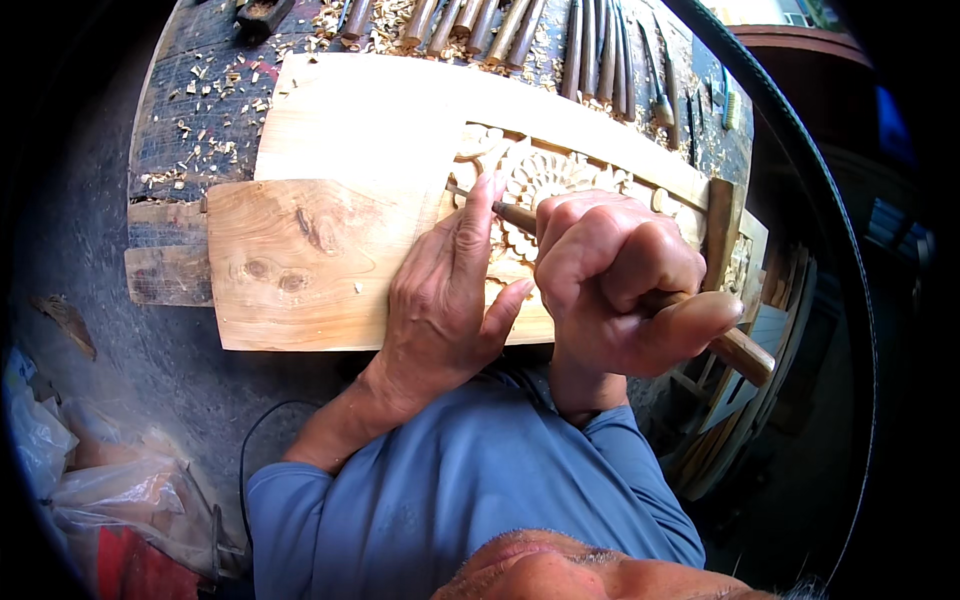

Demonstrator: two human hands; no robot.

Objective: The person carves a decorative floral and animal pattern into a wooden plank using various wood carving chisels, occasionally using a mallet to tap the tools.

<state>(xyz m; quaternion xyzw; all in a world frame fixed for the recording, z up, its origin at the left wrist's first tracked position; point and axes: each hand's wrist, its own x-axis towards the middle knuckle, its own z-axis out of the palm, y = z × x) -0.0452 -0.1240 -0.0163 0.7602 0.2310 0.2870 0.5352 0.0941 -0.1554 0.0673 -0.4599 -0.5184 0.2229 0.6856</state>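
A pale wooden panel (340,115) carved with a flower and leaves in relief (550,175) lies across the bench, with a smoother board (280,290) at its left. My left hand (445,285) lies on the wood, fingers extended close together, fingertips at the metal blade of a carving chisel (518,216). The blade points left at the carving's left edge. My right hand (625,280) wraps round the chisel's long wooden handle, whose butt sticks out to the lower right. A wooden bar or mallet (723,220) lies at the panel's right end.
The worn bench (170,120) carries shavings, rows of chisels (590,55) and a small brush (732,110). Stacked boards (780,340) stand at right, plastic sheeting (120,490) lies at lower left, and a dark cable or strap (840,230) arcs down the right side.
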